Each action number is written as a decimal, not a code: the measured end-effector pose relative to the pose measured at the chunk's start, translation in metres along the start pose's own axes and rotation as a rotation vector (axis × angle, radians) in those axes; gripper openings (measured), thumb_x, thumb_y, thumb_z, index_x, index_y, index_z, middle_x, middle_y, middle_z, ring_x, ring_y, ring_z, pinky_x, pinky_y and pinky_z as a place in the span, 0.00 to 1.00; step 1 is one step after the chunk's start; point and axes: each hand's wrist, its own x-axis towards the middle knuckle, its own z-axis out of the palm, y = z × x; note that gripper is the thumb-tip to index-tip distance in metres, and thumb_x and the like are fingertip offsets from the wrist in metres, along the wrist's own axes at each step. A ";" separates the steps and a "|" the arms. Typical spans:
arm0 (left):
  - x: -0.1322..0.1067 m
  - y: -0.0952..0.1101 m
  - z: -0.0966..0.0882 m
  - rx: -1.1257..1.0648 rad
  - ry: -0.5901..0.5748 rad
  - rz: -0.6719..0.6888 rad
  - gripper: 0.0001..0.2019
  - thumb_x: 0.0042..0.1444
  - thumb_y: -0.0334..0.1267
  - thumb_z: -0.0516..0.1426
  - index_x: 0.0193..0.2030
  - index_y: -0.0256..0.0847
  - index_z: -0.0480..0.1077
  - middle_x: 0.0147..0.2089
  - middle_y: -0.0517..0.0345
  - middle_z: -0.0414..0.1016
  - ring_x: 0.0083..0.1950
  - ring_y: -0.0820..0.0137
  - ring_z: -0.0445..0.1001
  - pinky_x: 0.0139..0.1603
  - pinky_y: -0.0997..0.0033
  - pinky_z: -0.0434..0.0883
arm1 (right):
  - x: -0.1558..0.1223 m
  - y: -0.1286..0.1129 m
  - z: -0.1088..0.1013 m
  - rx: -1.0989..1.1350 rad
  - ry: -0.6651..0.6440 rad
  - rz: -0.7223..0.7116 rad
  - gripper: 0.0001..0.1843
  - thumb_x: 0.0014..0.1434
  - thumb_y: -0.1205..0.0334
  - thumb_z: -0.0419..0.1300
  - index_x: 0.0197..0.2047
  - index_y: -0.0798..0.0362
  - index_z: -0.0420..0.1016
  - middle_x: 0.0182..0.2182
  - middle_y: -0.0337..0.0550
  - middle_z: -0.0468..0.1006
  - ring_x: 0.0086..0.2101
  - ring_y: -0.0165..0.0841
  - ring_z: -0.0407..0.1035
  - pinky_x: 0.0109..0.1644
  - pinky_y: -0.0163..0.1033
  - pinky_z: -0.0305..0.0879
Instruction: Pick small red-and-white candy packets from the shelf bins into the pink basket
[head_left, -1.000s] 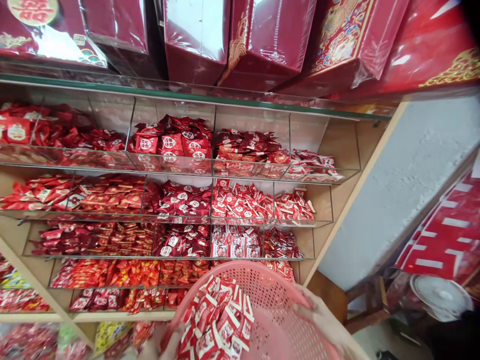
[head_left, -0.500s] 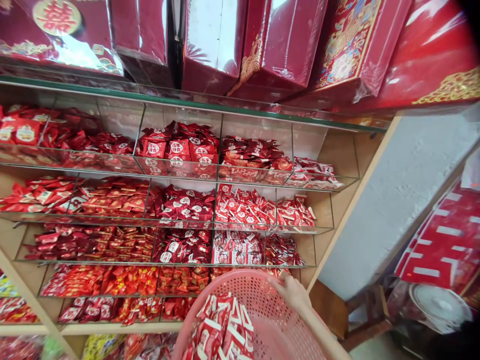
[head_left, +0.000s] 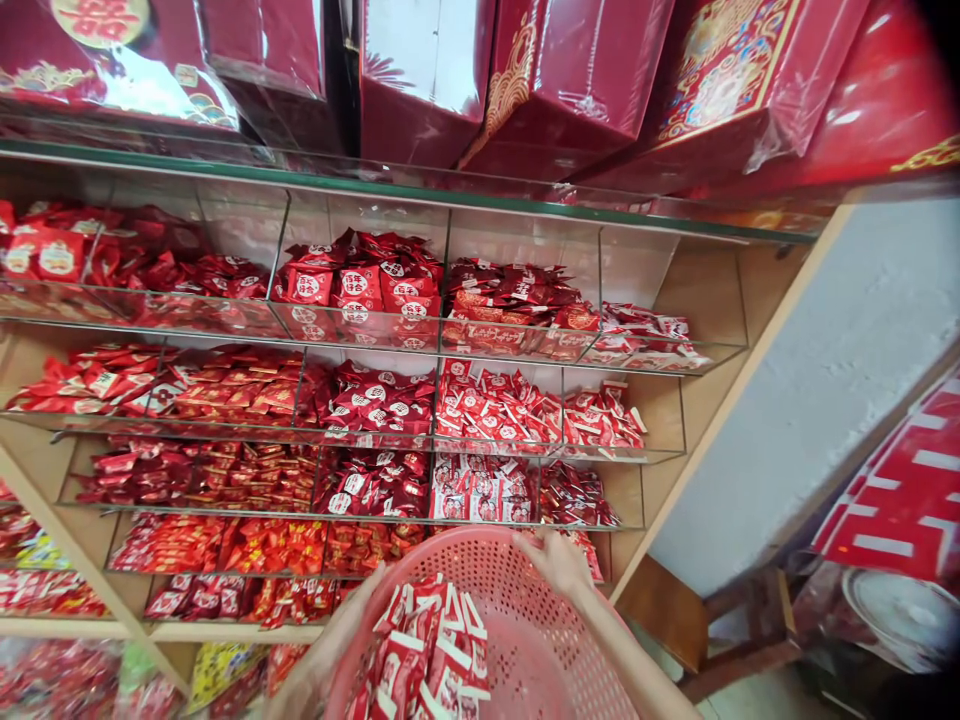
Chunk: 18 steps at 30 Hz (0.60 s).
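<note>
- The left hand (head_left: 341, 628), blurred, lies against the left side of the pink basket (head_left: 525, 645); I cannot tell whether its grip is closed there.
- Red-and-white packets (head_left: 431, 645) lie heaped in the basket's left part.
- The basket is between both hands, before shelves (head_left: 240, 632) filled with red packets.
- The right hand (head_left: 559, 562) has its grip pinching the basket's far rim.
- Farther right, a wooden stool (head_left: 664, 612).
</note>
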 end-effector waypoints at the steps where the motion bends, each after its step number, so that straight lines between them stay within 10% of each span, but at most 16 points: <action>1: 0.004 0.000 0.003 -0.051 -0.001 0.006 0.25 0.47 0.50 0.57 0.51 0.43 0.66 0.49 0.52 0.73 0.45 0.60 0.73 0.43 0.63 0.72 | 0.001 0.000 0.001 0.002 -0.002 0.017 0.30 0.54 0.35 0.39 0.29 0.50 0.68 0.25 0.43 0.75 0.29 0.36 0.70 0.27 0.34 0.52; 18: 0.016 0.030 -0.016 -0.013 0.055 0.055 0.22 0.42 0.41 0.63 0.46 0.39 0.70 0.49 0.49 0.72 0.51 0.60 0.69 0.50 0.65 0.68 | 0.021 -0.015 0.003 0.024 -0.013 0.091 0.32 0.50 0.32 0.39 0.31 0.49 0.70 0.31 0.47 0.76 0.32 0.39 0.71 0.29 0.36 0.56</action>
